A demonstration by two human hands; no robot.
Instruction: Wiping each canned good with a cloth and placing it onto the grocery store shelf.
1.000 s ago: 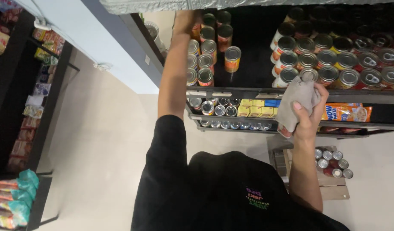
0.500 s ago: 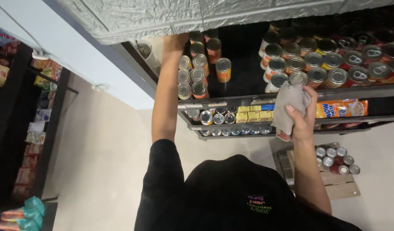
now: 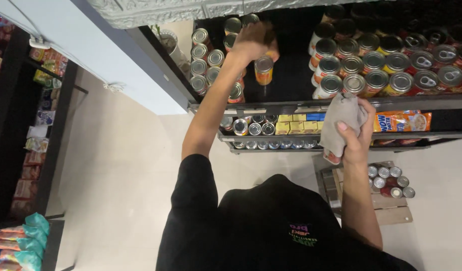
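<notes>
Hands at the tin shelf

Snack packets in bright wrappers (image 3: 20, 246) lie at the lower left of the frame. Up the centre, the left hand (image 3: 252, 40) reaches into the dark metal shelf (image 3: 291, 75), fingers closed around a tin that it mostly hides, just above an orange-labelled tin (image 3: 263, 69). Right of centre, the right hand (image 3: 355, 134) is clenched on a crumpled grey cloth (image 3: 341, 120) before the shelf's front edge.

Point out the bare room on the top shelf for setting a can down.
Free: the dark strip of the black top shelf between the lone orange can and the packed tin block on the right. Crowded: the can column beside the left hand.
</notes>
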